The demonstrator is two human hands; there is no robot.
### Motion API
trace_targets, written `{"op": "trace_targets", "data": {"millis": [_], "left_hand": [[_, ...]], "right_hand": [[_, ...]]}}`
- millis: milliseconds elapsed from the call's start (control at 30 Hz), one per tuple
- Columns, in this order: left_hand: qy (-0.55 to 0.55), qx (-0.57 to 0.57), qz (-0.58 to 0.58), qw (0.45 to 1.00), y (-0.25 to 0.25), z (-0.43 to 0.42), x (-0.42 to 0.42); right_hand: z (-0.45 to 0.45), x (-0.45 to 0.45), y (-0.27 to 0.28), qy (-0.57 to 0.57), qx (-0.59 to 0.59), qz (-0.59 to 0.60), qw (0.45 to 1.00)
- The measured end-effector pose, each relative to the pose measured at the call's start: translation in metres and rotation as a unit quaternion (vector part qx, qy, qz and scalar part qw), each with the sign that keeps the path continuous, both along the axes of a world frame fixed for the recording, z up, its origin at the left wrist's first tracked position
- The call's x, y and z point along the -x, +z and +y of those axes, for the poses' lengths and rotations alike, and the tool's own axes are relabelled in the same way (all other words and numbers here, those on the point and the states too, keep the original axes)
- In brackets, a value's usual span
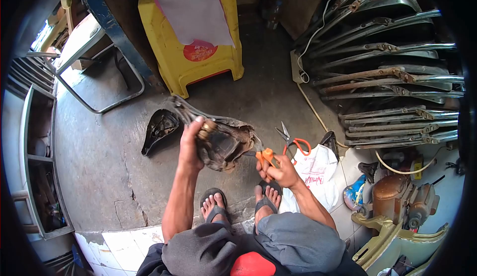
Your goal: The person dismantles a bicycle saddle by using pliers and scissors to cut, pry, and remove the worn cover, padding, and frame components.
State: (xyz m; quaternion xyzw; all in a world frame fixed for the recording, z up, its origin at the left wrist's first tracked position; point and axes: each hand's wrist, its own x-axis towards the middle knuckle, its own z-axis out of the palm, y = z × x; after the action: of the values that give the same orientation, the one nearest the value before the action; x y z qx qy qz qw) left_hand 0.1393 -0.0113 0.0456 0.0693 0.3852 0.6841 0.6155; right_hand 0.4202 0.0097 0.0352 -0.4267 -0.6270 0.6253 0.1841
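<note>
Over the floor, my left hand (191,139) grips a worn bicycle saddle (226,144), its underside turned up and the torn cover edge showing. A brass-coloured spring-like part (206,129) lies beside my left fingers, slightly blurred. My right hand (279,170) is closed round orange-handled pliers (266,156). Their jaws meet the saddle's right edge, though exactly what they pinch is too small to make out. On the floor to the left rests a black saddle-shaped shell (161,129). Scissors with red-orange handles (293,139) lie to the right, blades spread.
A white printed bag (315,171) lies right of my feet. The yellow plastic stool (198,72) with a cloth (191,10) stands ahead. Folded metal chairs (387,82) are stacked at right, above a brown machine (392,196). A metal-framed chair (99,72) stands at left.
</note>
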Motion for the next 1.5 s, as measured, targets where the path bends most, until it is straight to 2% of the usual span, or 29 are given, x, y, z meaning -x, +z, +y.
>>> {"op": "trace_targets", "data": {"millis": [33, 67, 100, 167, 200, 233, 300, 367, 467, 567, 600, 633, 700, 733, 767, 833, 967, 1033, 1100, 1167, 1233, 1367, 1433, 1500], "left_hand": [[-0.023, -0.012, -0.099, 0.995, -0.004, -0.002, 0.004], [-0.026, -0.029, -0.132, 0.99, -0.015, -0.002, 0.005], [-0.031, -0.045, -0.164, 0.985, -0.029, -0.004, 0.006], [0.008, -0.02, -0.175, 0.984, -0.054, -0.006, -0.023], [0.006, -0.04, -0.203, 0.978, -0.069, -0.007, -0.036], [0.004, -0.059, -0.232, 0.971, -0.079, -0.009, -0.048], [0.016, -0.059, -0.276, 0.959, -0.06, -0.012, -0.066], [0.0, -0.087, -0.304, 0.949, -0.061, -0.012, -0.074], [-0.044, -0.121, -0.355, 0.926, -0.058, -0.008, -0.094], [-0.029, -0.115, -0.348, 0.93, -0.062, -0.003, -0.098], [-0.002, -0.088, -0.302, 0.949, -0.049, -0.003, -0.091], [0.024, -0.074, -0.281, 0.956, -0.041, -0.003, -0.082], [0.027, -0.068, -0.234, 0.969, -0.035, -0.007, -0.06], [0.039, -0.078, -0.202, 0.976, -0.052, -0.009, -0.049], [0.036, -0.079, -0.166, 0.982, -0.048, -0.015, -0.042], [0.084, -0.067, -0.113, 0.988, -0.047, -0.018, -0.035], [0.098, -0.078, -0.068, 0.99, -0.042, -0.025, -0.023], [0.1, -0.081, -0.037, 0.991, -0.063, -0.027, -0.014], [0.104, -0.099, 0.007, 0.99, -0.048, -0.028, -0.015], [0.132, -0.101, 0.161, 0.973, -0.026, -0.029, -0.023], [0.11, -0.108, 0.16, 0.975, -0.032, -0.029, -0.02], [0.105, -0.095, 0.157, 0.977, -0.031, -0.03, -0.022], [0.101, -0.083, 0.137, 0.982, -0.035, -0.031, -0.021], [0.11, -0.079, 0.157, 0.978, -0.035, -0.031, -0.019]], "right_hand": [[-0.002, -0.004, -0.002, 0.025, 0.144, 0.196, 0.97], [-0.004, 0.002, 0.006, 0.029, 0.2, 0.239, 0.95], [-0.007, 0.007, 0.005, 0.031, 0.201, 0.242, 0.949], [-0.01, 0.014, 0.003, 0.07, 0.363, 0.411, 0.833], [-0.015, 0.016, -0.005, 0.079, 0.396, 0.436, 0.804], [-0.02, 0.016, -0.007, 0.081, 0.394, 0.433, 0.807], [-0.024, 0.015, -0.01, 0.045, 0.427, 0.476, 0.768], [-0.027, 0.014, -0.014, 0.038, 0.424, 0.475, 0.771], [-0.035, 0.018, -0.017, 0.052, 0.449, 0.509, 0.733], [-0.029, 0.013, -0.016, 0.043, 0.458, 0.524, 0.717], [-0.023, 0.01, -0.012, 0.044, 0.442, 0.525, 0.726], [-0.014, 0.002, -0.006, 0.056, 0.398, 0.494, 0.771], [-0.006, -0.009, 0.027, 0.009, 0.274, 0.299, 0.914], [0.0, -0.017, 0.024, 0.024, 0.165, 0.179, 0.97], [-0.001, -0.016, 0.034, 0.033, 0.057, 0.006, 0.998], [-0.004, -0.005, 0.043, 0.039, -0.13, -0.066, 0.989], [-0.007, 0.008, 0.045, 0.006, -0.193, -0.118, 0.974], [-0.003, 0.007, 0.035, 0.003, -0.302, -0.188, 0.934], [-0.003, 0.006, 0.036, 0.008, -0.319, -0.188, 0.929], [-0.004, 0.006, 0.039, 0.016, -0.334, -0.189, 0.923], [-0.004, 0.005, 0.043, 0.047, -0.371, -0.276, 0.885], [-0.003, -0.003, 0.039, 0.059, -0.362, -0.276, 0.888], [-0.005, -0.004, 0.041, 0.066, -0.389, -0.315, 0.863], [-0.005, -0.005, 0.038, 0.063, -0.386, -0.325, 0.861]]}}
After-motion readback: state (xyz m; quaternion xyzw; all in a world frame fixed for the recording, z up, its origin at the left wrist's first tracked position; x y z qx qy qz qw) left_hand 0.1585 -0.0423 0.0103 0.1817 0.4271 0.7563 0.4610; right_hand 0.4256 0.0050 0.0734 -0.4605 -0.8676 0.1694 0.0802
